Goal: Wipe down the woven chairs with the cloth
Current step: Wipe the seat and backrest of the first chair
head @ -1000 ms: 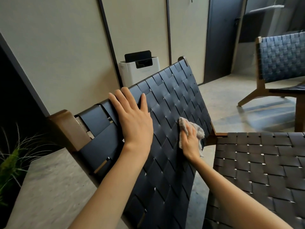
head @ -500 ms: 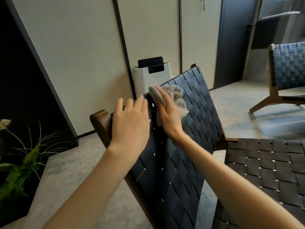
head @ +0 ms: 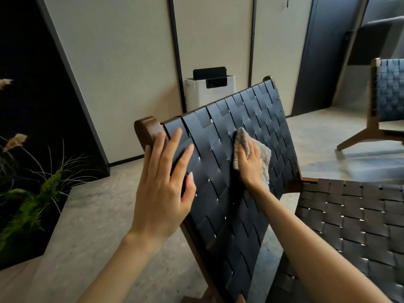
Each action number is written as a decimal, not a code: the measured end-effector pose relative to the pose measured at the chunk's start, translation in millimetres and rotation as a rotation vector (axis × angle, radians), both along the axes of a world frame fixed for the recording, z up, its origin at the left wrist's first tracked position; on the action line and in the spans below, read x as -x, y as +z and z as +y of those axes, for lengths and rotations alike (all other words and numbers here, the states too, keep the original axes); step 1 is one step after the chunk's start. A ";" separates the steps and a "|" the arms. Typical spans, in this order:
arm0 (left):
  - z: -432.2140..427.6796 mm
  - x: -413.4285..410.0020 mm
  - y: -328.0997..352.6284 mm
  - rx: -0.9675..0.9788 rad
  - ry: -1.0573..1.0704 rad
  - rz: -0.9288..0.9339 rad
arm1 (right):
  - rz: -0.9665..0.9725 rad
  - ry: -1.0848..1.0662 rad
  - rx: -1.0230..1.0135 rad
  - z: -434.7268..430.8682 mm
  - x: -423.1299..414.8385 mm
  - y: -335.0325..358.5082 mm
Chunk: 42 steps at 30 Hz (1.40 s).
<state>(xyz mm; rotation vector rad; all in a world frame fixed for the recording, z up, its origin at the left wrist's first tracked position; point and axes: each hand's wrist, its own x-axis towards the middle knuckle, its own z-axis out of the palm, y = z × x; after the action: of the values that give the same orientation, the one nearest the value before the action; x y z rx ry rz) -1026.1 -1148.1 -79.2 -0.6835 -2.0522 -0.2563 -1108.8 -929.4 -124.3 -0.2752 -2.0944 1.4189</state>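
A dark woven chair back (head: 251,119) in a brown wooden frame rises in front of me, and its woven seat (head: 354,219) lies at the lower right. My left hand (head: 161,189) lies flat, fingers straight, at the back's upper left edge by the wooden corner. My right hand (head: 251,165) presses a grey fluffy cloth (head: 263,158) against the middle of the weave, with the cloth bunched under its fingers. A second woven chair (head: 389,99) stands at the far right.
A white box-shaped appliance (head: 209,92) with a black top stands against the beige wall panels behind the chair. A planter with green fronds (head: 26,206) sits at the left. Concrete floor (head: 94,215) spreads around both chairs.
My right hand swept the cloth from mid-back up to the top edge, then down and right onto the weave. My left hand slid left toward the wooden corner and its fingers spread.
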 end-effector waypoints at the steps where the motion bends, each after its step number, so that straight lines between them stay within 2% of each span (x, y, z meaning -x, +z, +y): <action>1: -1.1 -2.3 -6.4 -0.001 -0.019 -0.022 | 0.028 -0.007 -0.006 -4.4 -3.8 -1.5; 6: -6.8 -9.2 -31.0 -0.064 -0.133 -0.159 | 0.316 0.168 -0.247 -60.3 -59.7 -16.4; 10: -4.5 -10.7 -47.0 -0.113 -0.166 -0.194 | 0.426 0.306 -0.412 -69.2 -91.6 -48.4; 12: -2.5 -12.5 -55.4 -0.125 -0.174 -0.198 | 0.355 0.231 -0.417 -50.9 -83.3 -63.2; 16: 1.2 -20.7 -71.2 -0.196 -0.194 -0.271 | -0.004 -0.003 -0.027 -8.9 -54.7 -86.6; 18: 1.2 -26.4 -75.9 -0.206 -0.192 -0.312 | -0.107 -0.050 0.095 -4.0 -53.6 -92.4; 25: 3.1 -36.8 -90.1 -0.210 -0.241 -0.386 | -0.017 0.082 -0.104 -50.5 -122.6 -113.4; 29: 9.7 -36.9 -94.9 -0.267 -0.238 -0.412 | -0.056 0.166 -0.185 -68.8 -163.3 -125.5; 33: 11.4 -35.7 -97.7 -0.275 -0.222 -0.401 | -0.006 0.195 -0.282 -72.0 -193.5 -141.7; 35: 10.5 -36.6 -97.1 -0.268 -0.194 -0.400 | -0.042 0.199 -0.280 -64.3 -201.8 -153.9; 40: 11.1 -39.8 -94.8 -0.261 -0.183 -0.387 | -0.231 0.272 -0.067 -52.9 -212.3 -184.2; 42: 12.4 -40.6 -92.9 -0.261 -0.170 -0.405 | -0.255 0.295 -0.059 -55.7 -217.6 -186.6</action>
<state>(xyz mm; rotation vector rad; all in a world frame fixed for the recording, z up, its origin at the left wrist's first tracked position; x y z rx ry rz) -985.6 -1135.7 -172.1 -0.6844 -2.2838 -0.8017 -891.2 -985.1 -310.9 -0.1320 -2.4617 1.5528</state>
